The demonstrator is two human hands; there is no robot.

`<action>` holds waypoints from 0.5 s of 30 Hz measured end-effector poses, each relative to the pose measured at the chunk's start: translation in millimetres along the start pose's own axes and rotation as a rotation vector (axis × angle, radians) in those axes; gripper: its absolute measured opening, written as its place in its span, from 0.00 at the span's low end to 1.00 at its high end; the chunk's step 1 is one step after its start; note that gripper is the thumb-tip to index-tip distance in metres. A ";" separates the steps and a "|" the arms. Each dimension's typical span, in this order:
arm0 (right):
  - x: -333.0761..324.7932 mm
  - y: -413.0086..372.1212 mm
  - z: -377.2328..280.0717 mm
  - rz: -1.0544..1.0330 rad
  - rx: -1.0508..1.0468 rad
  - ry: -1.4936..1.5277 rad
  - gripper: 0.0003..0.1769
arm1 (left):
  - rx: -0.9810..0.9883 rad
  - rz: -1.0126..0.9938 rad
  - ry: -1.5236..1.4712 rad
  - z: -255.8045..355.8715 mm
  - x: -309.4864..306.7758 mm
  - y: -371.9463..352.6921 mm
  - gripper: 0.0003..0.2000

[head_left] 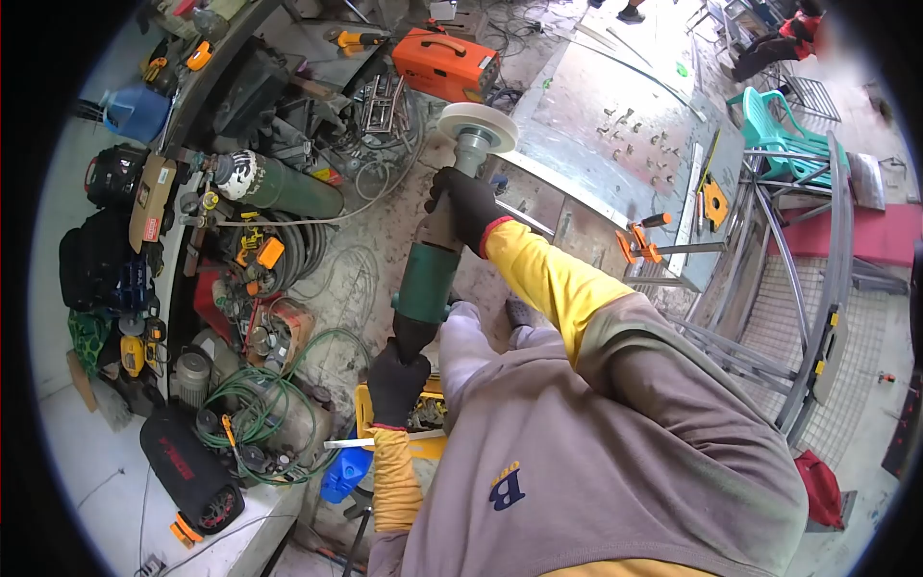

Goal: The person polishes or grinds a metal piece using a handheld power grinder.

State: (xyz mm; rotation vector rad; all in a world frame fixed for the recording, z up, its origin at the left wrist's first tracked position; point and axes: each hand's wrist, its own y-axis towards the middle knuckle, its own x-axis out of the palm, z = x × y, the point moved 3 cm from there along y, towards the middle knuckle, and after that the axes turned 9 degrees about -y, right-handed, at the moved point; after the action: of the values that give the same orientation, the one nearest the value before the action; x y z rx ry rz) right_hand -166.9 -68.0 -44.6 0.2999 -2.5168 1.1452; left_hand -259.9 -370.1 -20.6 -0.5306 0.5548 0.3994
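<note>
A green and grey power grinder (426, 281) with a round white disc (478, 127) at its upper end lies slantwise across the middle. My right hand (466, 207), in a dark glove, is wrapped round its grey neck below the disc. Farther down, my left hand (397, 385), also gloved, grips the dark rear handle. The disc hangs apart from the metal-topped table (577, 135). Under my left hand, a yellow tray (430, 447) shows in part.
An orange machine (447, 65) stands beyond the disc. Cables, a green gas cylinder (293, 186) and a coiled green hose (255, 399) lie left. An orange clamp (642, 242), metal frames and a green chair (784, 135) are right. A person in red (798, 34) is far right.
</note>
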 end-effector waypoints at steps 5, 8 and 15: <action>-37.3 -20.0 3.2 0.004 -0.072 0.078 0.09 | 0.055 -0.023 0.070 16.9 16.8 -24.9 0.14; -85.0 -30.4 12.2 -0.036 -0.147 -0.020 0.08 | 0.036 -0.085 0.066 19.9 35.3 -45.5 0.15; -183.3 -87.1 13.3 0.081 -0.169 0.024 0.09 | 0.097 -0.216 0.099 33.9 84.7 -89.4 0.21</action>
State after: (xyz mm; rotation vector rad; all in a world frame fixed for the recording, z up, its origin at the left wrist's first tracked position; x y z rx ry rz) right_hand 26.5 -126.6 -67.4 0.1394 -2.6049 0.9500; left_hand -136.9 -403.6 -13.4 -0.5128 0.6024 0.1411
